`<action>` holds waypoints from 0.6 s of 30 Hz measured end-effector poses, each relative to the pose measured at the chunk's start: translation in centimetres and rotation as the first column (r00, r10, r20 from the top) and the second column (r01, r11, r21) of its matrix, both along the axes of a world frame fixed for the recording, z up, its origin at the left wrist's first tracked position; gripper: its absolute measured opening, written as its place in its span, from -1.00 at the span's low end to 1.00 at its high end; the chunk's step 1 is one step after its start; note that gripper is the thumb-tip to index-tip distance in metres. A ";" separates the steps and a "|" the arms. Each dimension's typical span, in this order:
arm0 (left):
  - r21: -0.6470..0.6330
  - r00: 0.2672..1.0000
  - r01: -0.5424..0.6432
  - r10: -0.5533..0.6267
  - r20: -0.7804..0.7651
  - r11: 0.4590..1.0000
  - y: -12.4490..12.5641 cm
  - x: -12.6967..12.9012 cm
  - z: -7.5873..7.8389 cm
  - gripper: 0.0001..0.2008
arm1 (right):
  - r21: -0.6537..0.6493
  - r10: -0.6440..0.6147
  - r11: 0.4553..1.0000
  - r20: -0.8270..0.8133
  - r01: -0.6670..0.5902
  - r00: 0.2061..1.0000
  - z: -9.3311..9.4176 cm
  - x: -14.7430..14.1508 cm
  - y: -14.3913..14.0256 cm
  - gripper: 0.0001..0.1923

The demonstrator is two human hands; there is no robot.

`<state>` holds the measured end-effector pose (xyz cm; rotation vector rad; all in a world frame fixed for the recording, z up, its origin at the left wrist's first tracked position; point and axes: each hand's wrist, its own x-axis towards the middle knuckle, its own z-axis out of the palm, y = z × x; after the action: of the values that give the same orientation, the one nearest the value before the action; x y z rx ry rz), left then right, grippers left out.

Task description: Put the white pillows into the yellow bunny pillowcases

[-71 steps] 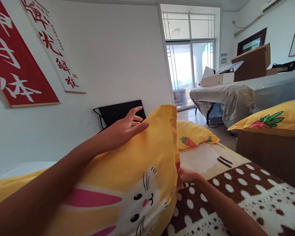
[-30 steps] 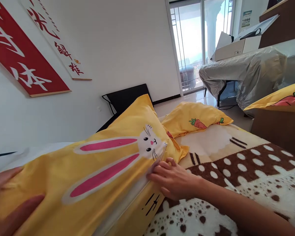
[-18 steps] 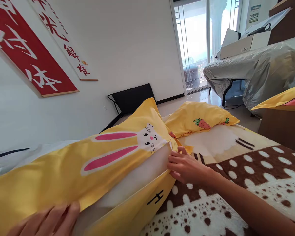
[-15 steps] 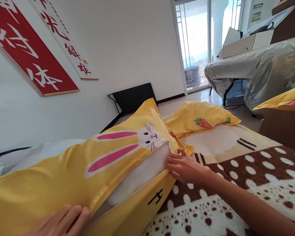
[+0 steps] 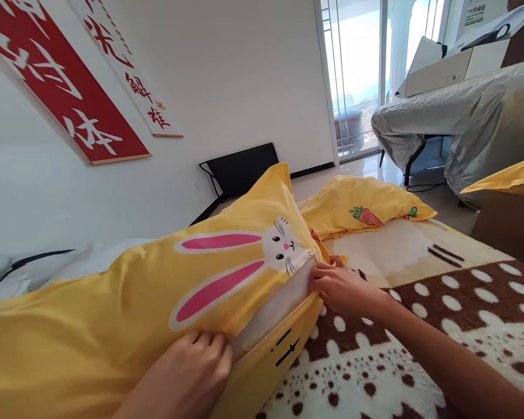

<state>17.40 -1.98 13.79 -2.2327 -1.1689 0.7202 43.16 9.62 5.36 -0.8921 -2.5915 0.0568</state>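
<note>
A yellow pillowcase with a white and pink rabbit print lies stretched across the left and middle of the head view. Through the long opening along its near side shows a white pillow. My left hand is closed on the upper edge of that opening, below the rabbit's ears. My right hand grips the pillowcase at the far end of the opening, beside the rabbit's face. The fingertips of both hands are partly hidden in the cloth.
Beyond lies another yellow pillow with carrot prints. A brown and cream dotted blanket spreads under the hands. At the right are a yellow cloth corner on a brown box and a plastic-covered table. A black panel stands by the wall.
My left hand has moved right and up along the opening's edge and closed on the cloth. The right hand keeps its hold. The view has shifted slightly.
</note>
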 end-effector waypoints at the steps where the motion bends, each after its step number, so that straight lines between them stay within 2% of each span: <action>1: 0.005 0.994 0.106 -0.107 0.025 0.994 0.8 1.7 0.1 -0.66 | -0.018 0.007 1.000 0.012 -0.007 1.000 0.2 0.1 -0.2 -0.83; 2: 0.015 0.973 0.225 -0.226 0.045 0.974 1.7 3.3 -0.1 -0.70 | -0.034 0.014 0.999 0.024 -0.013 1.000 0.3 0.2 -0.4 -0.81; 4: 0.034 0.896 0.441 -0.442 0.038 0.897 4.1 6.2 -1.1 -0.75 | -0.063 0.014 0.998 0.053 -0.011 0.998 0.3 0.3 -0.7 -0.78; 5: 0.027 0.858 0.514 -0.514 0.017 0.858 5.4 7.4 -1.8 -0.75 | -0.077 0.003 0.997 0.070 0.002 0.998 0.3 0.4 -0.8 -0.76; 7: 0.021 0.811 0.585 -0.585 -0.008 0.810 8.0 9.3 -3.5 -0.74 | -0.109 -0.033 0.993 0.115 0.046 0.993 0.1 0.5 -0.9 -0.76; 10: 0.043 0.814 0.580 -0.579 -0.034 0.813 10.9 10.7 -5.9 -0.69 | -0.163 -0.091 0.979 0.197 0.124 0.976 -0.2 0.7 -0.8 -0.78; 13: 0.062 0.850 0.527 -0.525 -0.037 0.848 11.3 11.2 -7.3 -0.65 | -0.193 -0.104 0.970 0.227 0.150 0.968 -0.3 0.8 -0.5 -0.77; 16: 0.046 0.881 0.472 -0.471 -0.034 0.880 9.4 11.5 -6.7 -0.68 | -0.205 -0.067 0.973 0.194 0.107 0.979 -0.3 0.8 -0.5 -0.77; 18: -0.010 0.896 0.443 -0.442 0.043 0.897 7.6 11.7 -5.1 -0.78 | -0.210 -0.045 0.974 0.177 0.082 0.983 -0.3 0.7 -0.5 -0.77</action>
<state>29.12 5.58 8.73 -2.4148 -0.6255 0.5010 43.88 9.08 5.05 -1.1009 -2.7516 0.2610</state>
